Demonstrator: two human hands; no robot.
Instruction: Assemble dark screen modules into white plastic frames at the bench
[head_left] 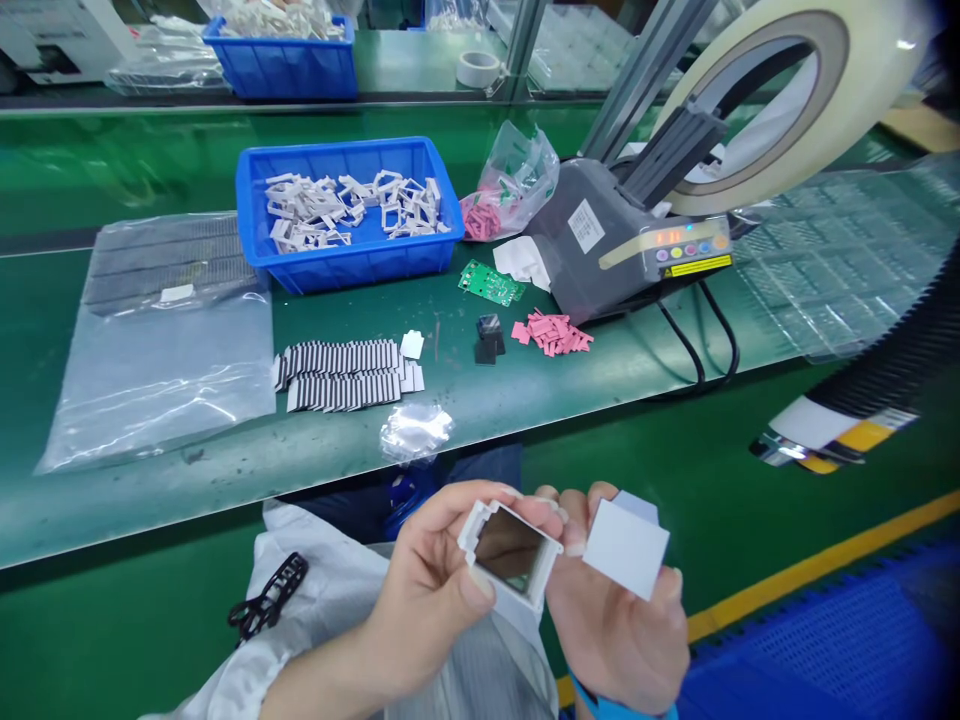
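My left hand (431, 590) is closed round a small white plastic frame (469, 533) with a shiny dark square panel (510, 550) set in it, thumb on its lower edge. My right hand (615, 620) touches the frame's right side with thumb and forefinger and holds a pale grey square sheet (626, 545) between its fingers. Both hands are held low, in front of the green bench (465, 400), over my lap.
On the bench: a blue bin (349, 255) of white frames, rows of dark panels (341, 375), a clear bag (161, 385), pink pads (555, 332), a green circuit board (491, 283), and a grey tape dispenser (622, 240) with a large tape roll (772, 90). A second blue bin (285, 65) stands behind.
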